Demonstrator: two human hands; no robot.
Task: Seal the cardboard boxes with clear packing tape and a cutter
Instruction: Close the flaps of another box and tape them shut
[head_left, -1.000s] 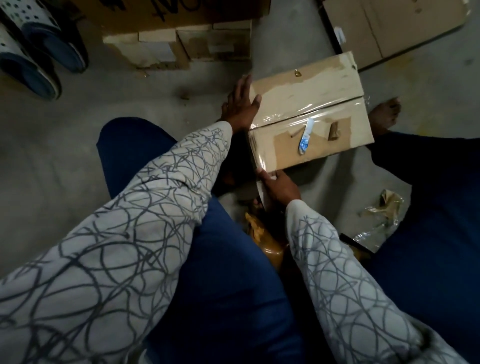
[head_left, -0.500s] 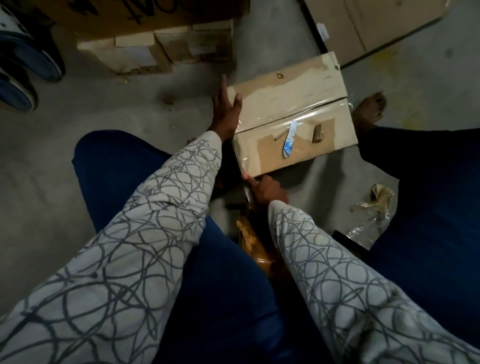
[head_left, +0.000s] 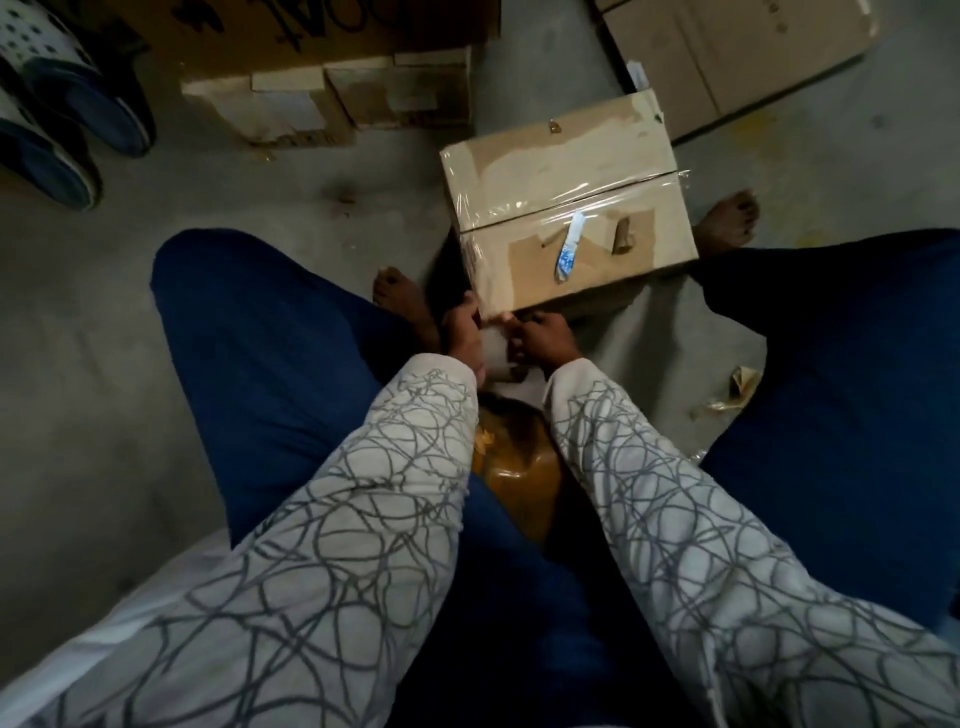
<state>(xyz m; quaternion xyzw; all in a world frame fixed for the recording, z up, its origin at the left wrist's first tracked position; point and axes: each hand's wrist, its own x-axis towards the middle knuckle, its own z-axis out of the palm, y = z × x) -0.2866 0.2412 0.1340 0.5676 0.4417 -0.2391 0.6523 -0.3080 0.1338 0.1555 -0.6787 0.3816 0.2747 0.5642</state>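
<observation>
Cardboard box (head_left: 566, 171): sits on the concrete floor (head_left: 104, 364) between the person's bare feet, closed flaps facing up. A strip of clear tape (head_left: 561, 205) runs along the flap seam and wraps down over the near left corner. No printed text can be read on the box; the top carries only torn, pale patches.

Blue-and-white object (head_left: 569, 250): lies on the near flap, touching it. It cannot be told whether this is the cutter, and its markings are too small to read.

Left hand (head_left: 463, 339) and right hand (head_left: 546, 340): both are at the box's near lower left corner, close together. The fingers of each are curled and grasp a pale tape roll (head_left: 493, 354) held between them. The roll is only partly visible.

Surroundings: a large carton (head_left: 311, 31) at the top bears black marker lettering, cut off by the frame edge and not legible. The small boxes (head_left: 332, 104) below it have pale labels with no readable text. Flattened cardboard (head_left: 737, 57) lies at upper right, shoes (head_left: 57, 119) at upper left, and crumpled scrap (head_left: 740, 387) beside the right leg
</observation>
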